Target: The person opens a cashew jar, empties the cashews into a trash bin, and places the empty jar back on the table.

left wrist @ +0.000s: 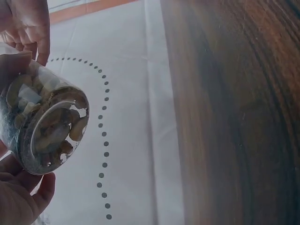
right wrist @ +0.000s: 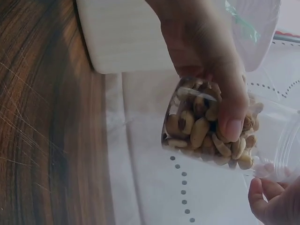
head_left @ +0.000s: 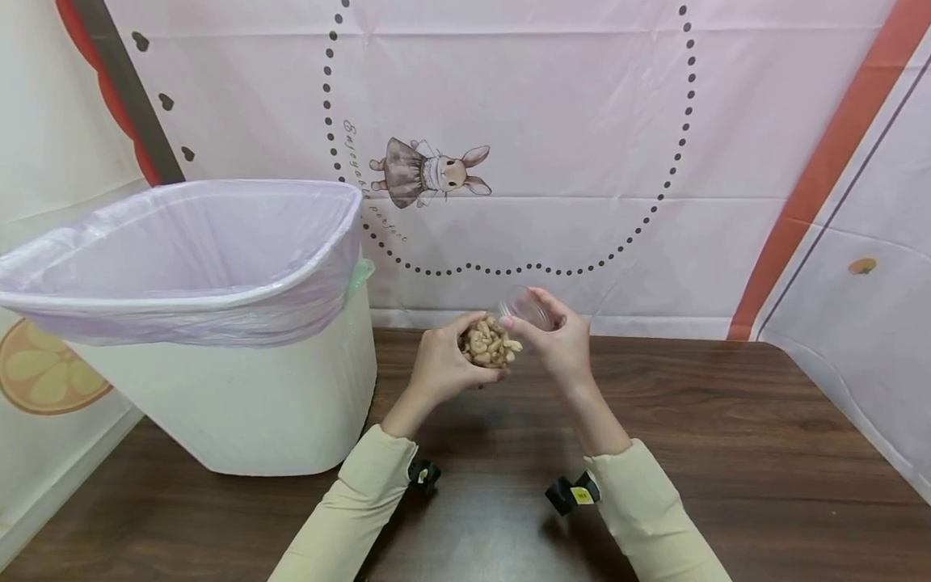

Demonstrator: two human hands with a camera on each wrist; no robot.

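Dark wood table runs before a pink cloth backdrop, with a lined white bin at the far left. My left hand grasps a clear jar of cashews above the table's far middle; my right hand pinches its transparent lid just beside the mouth. I judge the jar should stay upright and steady, the lid kept clear of the nuts.

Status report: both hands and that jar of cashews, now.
Left hand grips clear jar of cashews above the wooden table. Right hand holds clear lid off the jar. Lined trash bin stands to the left, apart.
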